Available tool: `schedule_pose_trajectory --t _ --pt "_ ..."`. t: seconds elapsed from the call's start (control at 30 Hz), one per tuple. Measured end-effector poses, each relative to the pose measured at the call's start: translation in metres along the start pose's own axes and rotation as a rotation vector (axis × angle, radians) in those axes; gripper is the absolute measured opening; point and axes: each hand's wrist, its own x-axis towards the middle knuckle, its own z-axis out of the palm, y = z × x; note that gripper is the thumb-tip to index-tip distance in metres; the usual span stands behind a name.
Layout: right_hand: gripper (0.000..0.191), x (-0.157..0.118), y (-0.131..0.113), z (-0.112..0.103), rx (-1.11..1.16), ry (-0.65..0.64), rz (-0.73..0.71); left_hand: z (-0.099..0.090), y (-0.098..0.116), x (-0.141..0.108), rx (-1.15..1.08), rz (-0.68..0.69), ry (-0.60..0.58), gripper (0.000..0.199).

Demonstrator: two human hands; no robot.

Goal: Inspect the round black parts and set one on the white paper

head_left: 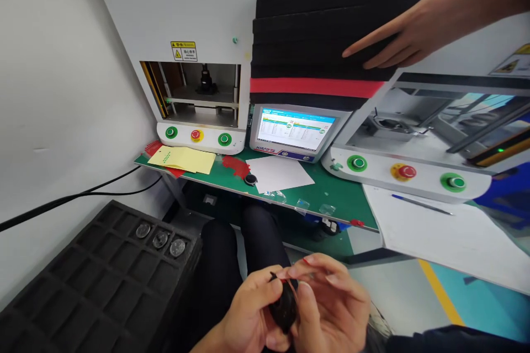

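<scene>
Dark piece [285, 310] held up above the lap, between the desk's front edge and the wearer. Left hand [254, 306] closed on it, thumb across its near face. Right hand [337, 306] cupped, thumb and a fingertip against the piece's right side and far end; cannot tell whether they pinch it.

Left of the lap: foam tray [90, 242], three discs [160, 239] in pockets along its far edge by the right corner.

Desk [345, 201], green top: yellow sheets [188, 161] near the left end; red scraps [236, 166] and white sheet [285, 172] toward the middle; black ring [250, 179] at the front edge, clear film [302, 205] along it. Screen [296, 131] at the back, between two presses [199, 16].

Pen [422, 205] on white paper [434, 237] near the desk's right end. Co-worker's hand [414, 33] on a foam stack [323, 27], black with one red layer, above the screen
</scene>
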Motion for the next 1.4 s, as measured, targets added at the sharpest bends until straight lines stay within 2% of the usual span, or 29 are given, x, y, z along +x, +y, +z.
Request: schedule_pose_trajectory --t 0.23,0.43,0.63,0.83,1.13,1.27,1.33,1.4 --pt "0.032 0.001 0.000 0.001 -0.056 0.004 -0.024 0.001 0.001 -0.001 -0.004 -0.015 -0.007 0.027" --pt "0.026 -0.007 -0.005 0.010 -0.152 0.187 0.018 0.004 0.000 -0.003 0.004 0.008 0.003 0.027" --pt "0.024 -0.013 -0.006 0.020 -0.121 0.274 0.051 -0.002 -0.001 -0.002 -0.023 0.024 -0.030 0.027" --pt "0.023 -0.016 -0.004 0.019 -0.097 0.306 0.057 -0.008 -0.005 -0.002 -0.037 0.024 -0.076 0.024" --pt "0.026 -0.022 -0.003 0.019 -0.097 0.311 0.056 -0.008 -0.004 -0.001 -0.036 0.048 -0.111 0.022" --pt "0.026 -0.014 0.000 0.013 -0.054 0.218 0.033 -0.005 0.000 0.001 -0.014 0.072 -0.096 0.024" --pt "0.022 0.007 0.010 0.005 -0.102 0.072 -0.051 -0.004 0.004 0.000 0.033 0.121 -0.066 0.028" --pt "0.014 0.043 0.030 -0.006 -0.218 -0.117 -0.207 -0.007 0.010 -0.001 0.076 0.188 -0.009 0.033"
